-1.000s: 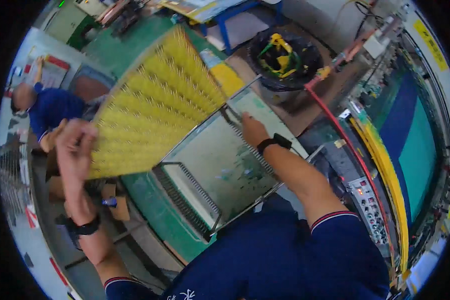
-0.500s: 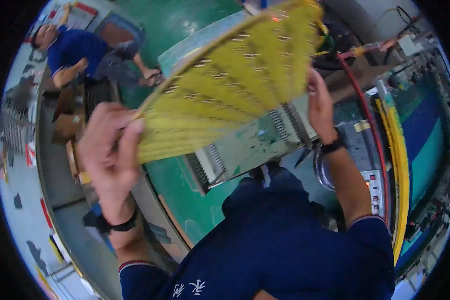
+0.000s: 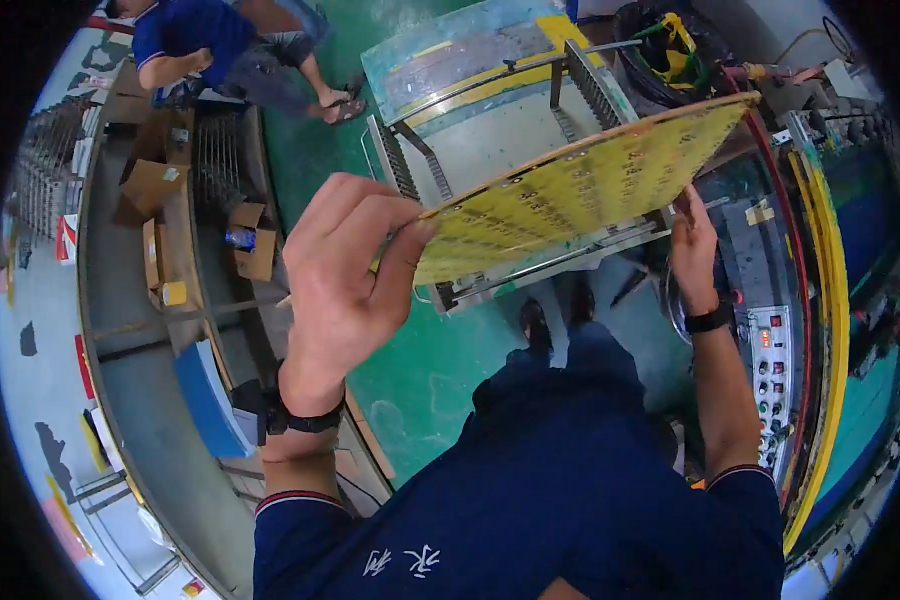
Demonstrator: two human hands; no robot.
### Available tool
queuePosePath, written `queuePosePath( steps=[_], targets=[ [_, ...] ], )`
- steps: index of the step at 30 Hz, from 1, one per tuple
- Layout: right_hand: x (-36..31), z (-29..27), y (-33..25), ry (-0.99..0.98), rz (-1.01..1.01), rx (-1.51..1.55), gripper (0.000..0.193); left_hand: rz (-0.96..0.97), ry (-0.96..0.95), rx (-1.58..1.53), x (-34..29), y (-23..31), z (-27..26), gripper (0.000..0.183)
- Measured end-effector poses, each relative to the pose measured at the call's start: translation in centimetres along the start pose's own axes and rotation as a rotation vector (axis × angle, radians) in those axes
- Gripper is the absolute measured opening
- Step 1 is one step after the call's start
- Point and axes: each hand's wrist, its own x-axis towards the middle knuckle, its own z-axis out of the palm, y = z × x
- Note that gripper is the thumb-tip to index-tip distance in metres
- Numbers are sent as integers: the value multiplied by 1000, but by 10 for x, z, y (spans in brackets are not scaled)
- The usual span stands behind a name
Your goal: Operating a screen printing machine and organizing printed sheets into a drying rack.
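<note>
A thin yellow circuit board panel (image 3: 570, 200) with rows of small markings is held up in front of me, tilted, its long far edge rising to the right. My left hand (image 3: 345, 270) pinches its left corner between thumb and fingers. At the right end, my right hand (image 3: 692, 255) holds the panel's lower edge, its fingertips partly hidden behind the board. Just beyond and below the panel stands a metal rack (image 3: 480, 150) with toothed slotted sides, partly covered by the board.
Shelving (image 3: 155, 350) with cardboard boxes (image 3: 160, 160) runs along the left. Another person (image 3: 195, 45) sits at the far left. A bin with a black bag (image 3: 655, 60) is at the back right. A machine with a yellow-edged frame (image 3: 825, 350) and control panel (image 3: 767, 370) stands right.
The panel has come down and turned from a curved, raised pose to a flatter slant, uncovering the rack behind. My left hand shifted right; the view also moved.
</note>
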Motion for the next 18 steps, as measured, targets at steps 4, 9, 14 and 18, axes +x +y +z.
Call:
queuePosePath(
  steps=[4,9,14,18],
  targets=[
    [-3,-4,13,7,-24,7,44,10,-22,39,1,11,0,13],
    [6,-19,33,-137,-204,-340,51,4,-24,75,1,25,11,12],
    [12,-19,50,-187,-149,-225,54,7,-78,94,9,29,25,9],
    [5,-16,57,-73,-242,-387,52,19,-114,110,13,31,28,8]
  ],
)
